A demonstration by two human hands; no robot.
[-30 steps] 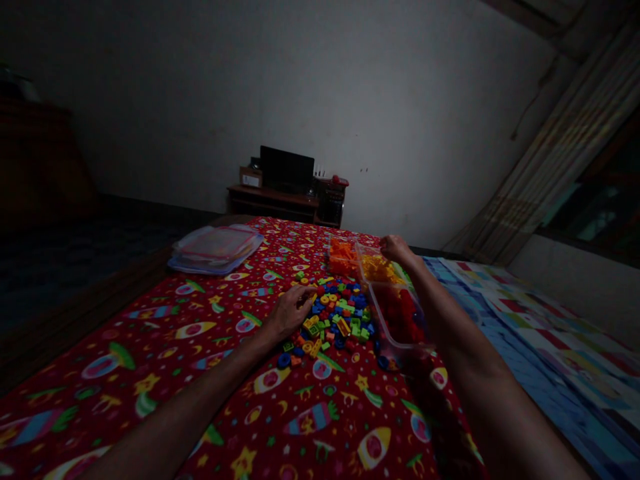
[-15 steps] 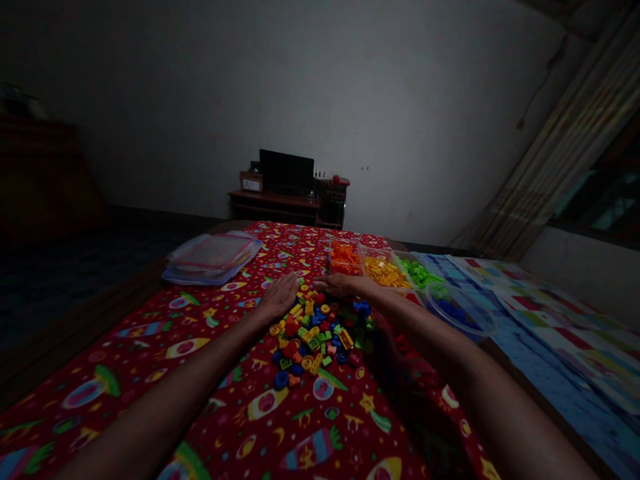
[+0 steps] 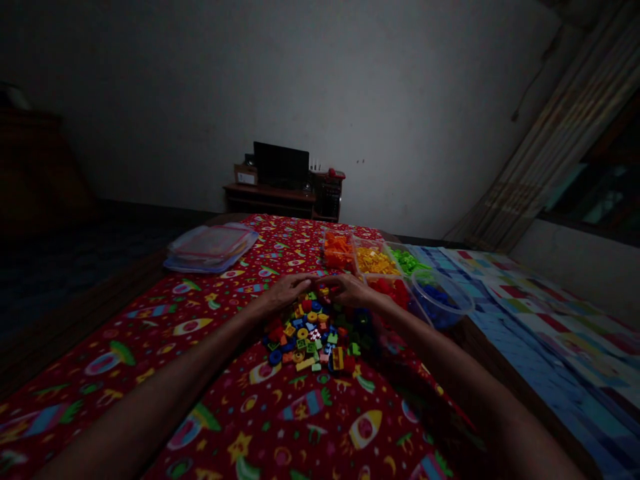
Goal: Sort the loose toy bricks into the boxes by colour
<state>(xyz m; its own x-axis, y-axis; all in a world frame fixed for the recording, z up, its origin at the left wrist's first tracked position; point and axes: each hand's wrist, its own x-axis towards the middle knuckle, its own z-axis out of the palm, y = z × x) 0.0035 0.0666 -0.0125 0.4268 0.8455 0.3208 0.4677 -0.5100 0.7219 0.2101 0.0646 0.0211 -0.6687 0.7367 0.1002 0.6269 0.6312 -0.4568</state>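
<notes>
A heap of mixed toy building bricks (image 3: 310, 343) in yellow, blue, green, red and orange lies on the red patterned cloth (image 3: 280, 427). My left hand (image 3: 289, 292) curves round the heap's far left edge, fingers stretched and pointing inward. Opposite it, my right hand (image 3: 347, 291) bends round the far right edge with its fingers extended to the left. The fingertips of both hands nearly meet behind the bricks. Neither hand appears to grip a brick, though the undersides of the fingers are hidden.
Right of the heap stand clear containers of orange bricks (image 3: 338, 250), yellow bricks (image 3: 376, 261), green bricks (image 3: 407, 261) and red bricks (image 3: 393, 291). A round tub (image 3: 467, 308) holds blue ones. Stacked clear lids (image 3: 213, 248) lie at the left. A monitor (image 3: 281, 165) stands beyond.
Both hands have come closer together at the heap's far edge, and the bricks there have shifted. My view has moved slightly, showing more of the red bricks' container.
</notes>
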